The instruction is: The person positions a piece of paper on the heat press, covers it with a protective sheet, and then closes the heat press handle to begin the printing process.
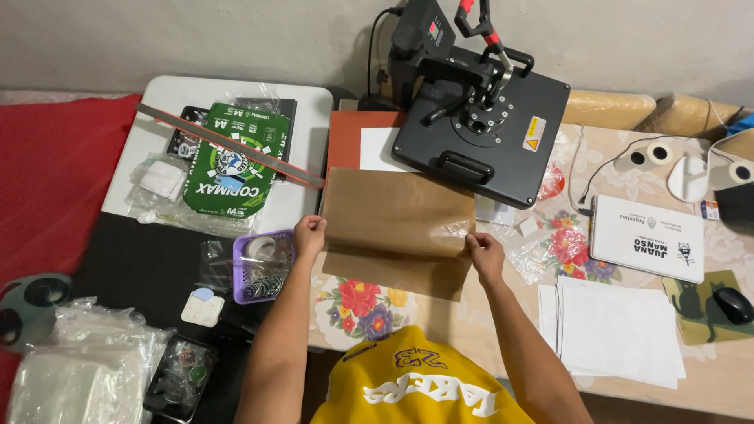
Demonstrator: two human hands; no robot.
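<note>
Brown baking paper (397,220) lies stretched before the heat press (479,126): your left hand (309,235) pinches its left edge, your right hand (484,253) the right, well apart, keeping the sheet flat and taut over the table (707,377).

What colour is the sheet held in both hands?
Brown; the sheet, pinched by the left hand and right hand, shows in the head view.

Brown paper sheet (397,224) lies flat, partly under the press.
</note>
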